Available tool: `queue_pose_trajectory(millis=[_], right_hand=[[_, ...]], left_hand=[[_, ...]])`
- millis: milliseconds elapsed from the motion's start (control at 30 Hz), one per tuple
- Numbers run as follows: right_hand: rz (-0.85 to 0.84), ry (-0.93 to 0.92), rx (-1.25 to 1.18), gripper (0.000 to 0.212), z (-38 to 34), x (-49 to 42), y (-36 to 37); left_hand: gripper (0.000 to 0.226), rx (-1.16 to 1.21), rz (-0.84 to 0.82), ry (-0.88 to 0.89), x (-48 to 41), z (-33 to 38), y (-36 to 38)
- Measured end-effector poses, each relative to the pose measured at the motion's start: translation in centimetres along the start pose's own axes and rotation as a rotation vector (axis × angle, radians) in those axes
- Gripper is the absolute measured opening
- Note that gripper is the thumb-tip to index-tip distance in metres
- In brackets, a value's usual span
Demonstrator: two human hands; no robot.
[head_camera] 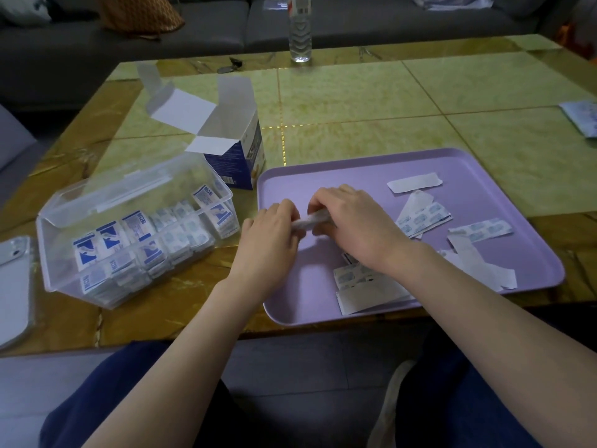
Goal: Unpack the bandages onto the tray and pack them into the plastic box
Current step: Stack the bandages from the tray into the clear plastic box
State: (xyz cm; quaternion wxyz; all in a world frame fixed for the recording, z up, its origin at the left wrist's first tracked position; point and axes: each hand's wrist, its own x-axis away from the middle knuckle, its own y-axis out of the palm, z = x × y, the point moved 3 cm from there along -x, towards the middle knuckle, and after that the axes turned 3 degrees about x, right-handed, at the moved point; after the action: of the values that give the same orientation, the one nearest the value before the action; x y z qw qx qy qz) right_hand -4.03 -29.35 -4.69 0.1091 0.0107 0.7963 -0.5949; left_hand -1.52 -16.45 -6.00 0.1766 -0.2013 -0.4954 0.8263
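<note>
Presently, the following is recorded, from left to right. At the far-left edge a phone is seen lying flat on the table, apart from the work. Just right of it the clear plastic box stands with its lid raised at the far side; it is seen to be largely filled with packed bandages set on edge in rows, with some room apparently left at its right end. Behind the box, the opened cardboard carton stands with its flaps up; whether anything remains in it cannot be told.

The left hand is held over the near-left part of the purple tray, closed around one end of a small bundle of bandages. The right hand is closed over the other end of the same bundle, so that it is gripped between both hands above the tray. The bundle is blurred and its count cannot be read.

Further right, loose bandage strips and blank paper pieces are scattered over the tray's near and right areas, none touching the hands except those partly hidden beneath the right wrist. A water bottle stands at the far edge, and a further packet lies at the far right.

It is judged that the task is well advanced: most stock is boxed, while the held bundle and the loose strips are left to be packed.
</note>
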Motion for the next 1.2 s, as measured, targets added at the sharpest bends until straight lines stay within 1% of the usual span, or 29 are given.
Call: queue_pose_trajectory(millis=[67,200,267,300,367,433,500,567,633,733,833,967,1100,1200], right_hand=[[0.004,0.042,0.002,0.028,0.6,0.0,0.6],[-0.157,0.097,-0.123,0.055,0.8,0.7,2.3],[-0.170,0.097,-0.207,0.060,0.6,0.8,2.7],[-0.151,0.095,-0.249,0.059,0.5,0.7,2.9],[-0.082,0.085,-0.296,0.048,0.5,0.4,3.1],[-0.002,0.110,-0.293,0.035,0.9,0.1,3.0],[0.046,0.154,-0.260,0.031,1.4,-0.1,2.8],[0.043,0.184,-0.232,0.034,1.8,-0.2,2.9],[0.032,0.192,-0.246,0.041,1.6,-0.1,3.3],[0.044,0.149,-0.350,0.050,0.7,-0.2,3.5],[0.020,0.097,-0.384,0.047,0.0,-0.2,3.5],[-0.068,0.036,-0.231,0.041,0.0,0.0,4.0],[-0.025,0.068,-0.152,0.039,0.6,-0.1,4.0],[-0.002,0.100,-0.196,0.042,0.8,-0.3,4.2]], left_hand=[[0.006,-0.012,-0.006,-0.002,-0.3,-0.2,0.3],[0.013,-0.103,-0.085,0.063,-0.2,-0.5,1.5],[0.014,-0.067,-0.074,0.058,-0.1,-0.4,1.3],[0.015,-0.042,-0.061,0.053,-0.1,-0.3,1.2],[0.016,-0.010,-0.038,0.059,-0.1,-0.3,1.0],[0.014,-0.017,-0.028,0.063,0.0,-0.3,0.9],[0.012,-0.064,-0.019,0.041,0.1,-0.5,1.0],[0.016,-0.151,-0.015,0.013,0.1,-0.7,1.3],[0.020,-0.217,-0.028,-0.001,0.1,-0.7,1.6],[0.025,-0.184,-0.059,0.005,0.2,-0.4,1.8],[0.030,-0.165,-0.058,0.022,0.3,-0.2,1.7],[0.032,-0.255,-0.076,0.044,0.4,-0.3,2.0],[0.033,-0.306,0.002,0.051,0.5,-0.1,1.2],[0.037,-0.335,-0.002,0.067,0.5,0.0,1.0]])
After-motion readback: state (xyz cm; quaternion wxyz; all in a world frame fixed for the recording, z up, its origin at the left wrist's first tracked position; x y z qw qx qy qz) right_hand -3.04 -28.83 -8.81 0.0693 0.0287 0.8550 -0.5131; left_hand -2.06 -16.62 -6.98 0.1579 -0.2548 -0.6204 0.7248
